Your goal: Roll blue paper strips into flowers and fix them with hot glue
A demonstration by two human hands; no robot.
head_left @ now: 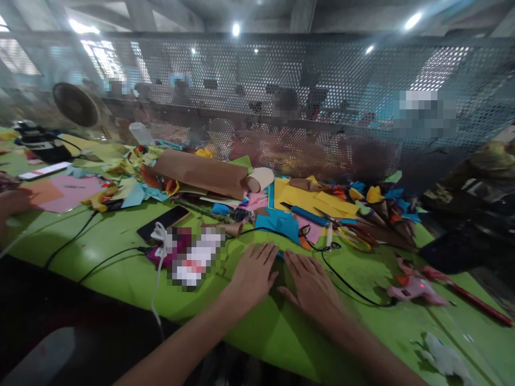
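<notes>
My left hand [254, 272] lies flat on the green table [277, 343], fingers stretched out and pointing away from me. Beside it, my right hand [310, 280] rests the same way, its fingertips close to those of the left. Between the two sets of fingertips a small bit of blue paper [280, 255] shows; most of it is hidden, and I cannot tell its full shape. Just beyond the hands lies a blue paper sheet [277, 222]. Scissors with orange and yellow handles [356, 236] and a blue-handled cutter [308, 214] are farther back.
A pink glue gun [418, 287] with a black cord sits at right, near a red stick [483, 304]. Phones [164, 222] and a magenta power strip [161, 254] lie left. Behind are a brown paper roll [201, 171], paper flowers [374, 194] and a perforated screen [257, 102].
</notes>
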